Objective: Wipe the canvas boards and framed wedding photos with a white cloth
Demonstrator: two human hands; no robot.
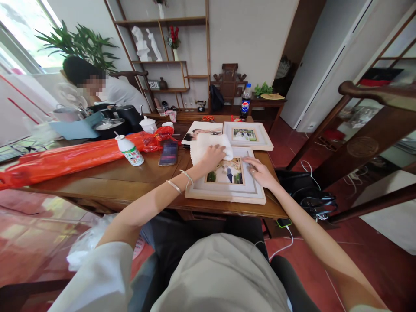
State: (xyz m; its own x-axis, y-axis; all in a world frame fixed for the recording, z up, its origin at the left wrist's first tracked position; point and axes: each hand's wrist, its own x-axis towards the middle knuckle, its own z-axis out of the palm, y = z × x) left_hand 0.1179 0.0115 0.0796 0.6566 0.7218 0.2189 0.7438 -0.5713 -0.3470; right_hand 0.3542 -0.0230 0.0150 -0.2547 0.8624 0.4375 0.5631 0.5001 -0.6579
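A white picture frame point(224, 197) lies flat on the table in front of me, with a small photo point(229, 172) of figures outdoors inside its wide mat. My left hand point(212, 157) is closed on a white cloth point(203, 145), which spreads over the frame's far left part and hides that corner. Along the right side of the same frame rests my right hand point(259, 172), fingers stretched out and holding nothing. Behind it lies a second white frame point(264, 138) with a photo, and beside that a large print point(198, 128), partly covered by the cloth.
On the wooden table point(156, 182) are a phone point(168, 153), a white bottle point(130, 151), a long red plastic-wrapped bundle point(81, 154), a white teapot point(148, 125), orange-handled scissors point(208, 118) and a cola bottle point(246, 103). Another person point(120, 93) sits at the far left. A wooden chair point(364, 130) stands right.
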